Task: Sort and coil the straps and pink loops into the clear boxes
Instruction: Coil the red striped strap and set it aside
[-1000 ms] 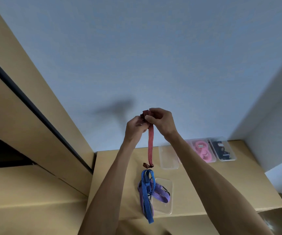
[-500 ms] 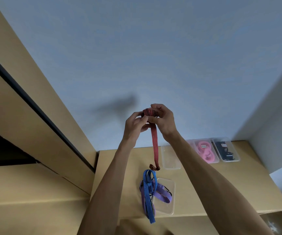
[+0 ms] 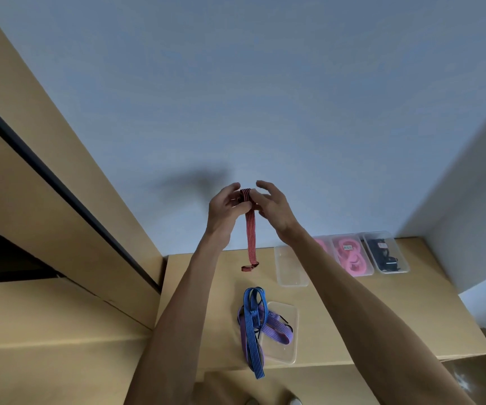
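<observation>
Hands meet high above the tan tabletop [image 3: 411, 317], in front of a pale blue-grey wall. The left hand [image 3: 225, 210] has its fingers curled round the coiled top of a red striped strap [image 3: 251, 229]. The right hand [image 3: 273, 207] is just beside that coil with its fingers spread and loosely bent; whether its thumb touches the strap cannot be told. From the coil the strap hangs straight down, and its folded end dangles over the table's far edge, near the wall.

On the tabletop near its front edge lies a clear tray [image 3: 285, 346] with a blue striped strap [image 3: 253, 325] and a purple strap [image 3: 276, 330] tangled across its left side. The blue one runs past the tray and hangs over the front edge of the table.

Along the far edge, against the wall, stands a row of clear boxes: an empty clear box [image 3: 290, 270] nearest the hanging strap, then a box with pink loops [image 3: 352, 255], then a box with dark straps [image 3: 386, 254] close to the right corner. Bare tabletop lies between the row and the front tray, and more to the right of the tray. A tan panel with a dark groove rises at the left, hard against the table's left edge.
</observation>
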A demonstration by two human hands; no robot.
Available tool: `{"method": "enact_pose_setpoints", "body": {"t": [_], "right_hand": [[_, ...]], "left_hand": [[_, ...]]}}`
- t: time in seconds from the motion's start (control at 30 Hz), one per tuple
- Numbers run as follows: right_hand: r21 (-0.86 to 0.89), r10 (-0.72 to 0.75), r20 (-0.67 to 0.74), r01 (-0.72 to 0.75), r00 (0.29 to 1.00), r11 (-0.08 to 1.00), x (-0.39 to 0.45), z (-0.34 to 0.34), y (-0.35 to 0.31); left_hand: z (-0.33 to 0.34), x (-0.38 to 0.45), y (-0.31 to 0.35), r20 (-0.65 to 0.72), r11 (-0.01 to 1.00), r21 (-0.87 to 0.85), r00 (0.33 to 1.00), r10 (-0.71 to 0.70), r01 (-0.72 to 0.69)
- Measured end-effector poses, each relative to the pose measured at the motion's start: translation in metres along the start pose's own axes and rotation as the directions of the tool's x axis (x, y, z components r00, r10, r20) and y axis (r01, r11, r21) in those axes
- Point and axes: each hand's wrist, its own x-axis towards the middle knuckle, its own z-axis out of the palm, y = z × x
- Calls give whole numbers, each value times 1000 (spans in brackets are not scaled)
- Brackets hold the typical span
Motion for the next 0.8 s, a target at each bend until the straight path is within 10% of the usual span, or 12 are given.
{"method": "enact_pose_setpoints", "body": {"t": [0.5, 0.7, 0.8], "right_hand": [[73, 266, -79, -260, 961, 963, -34, 18, 48], [127, 206, -120, -191, 971, 973, -41, 21, 49], [71, 36, -138, -26, 990, 997, -41, 18, 48]], "left_hand": [[-14, -26, -36, 134, 898, 403, 982, 133, -177], [-12, -34, -45, 176, 811, 508, 957, 232, -290], [-10, -31, -34, 90, 902, 422, 994, 60, -92]]}}
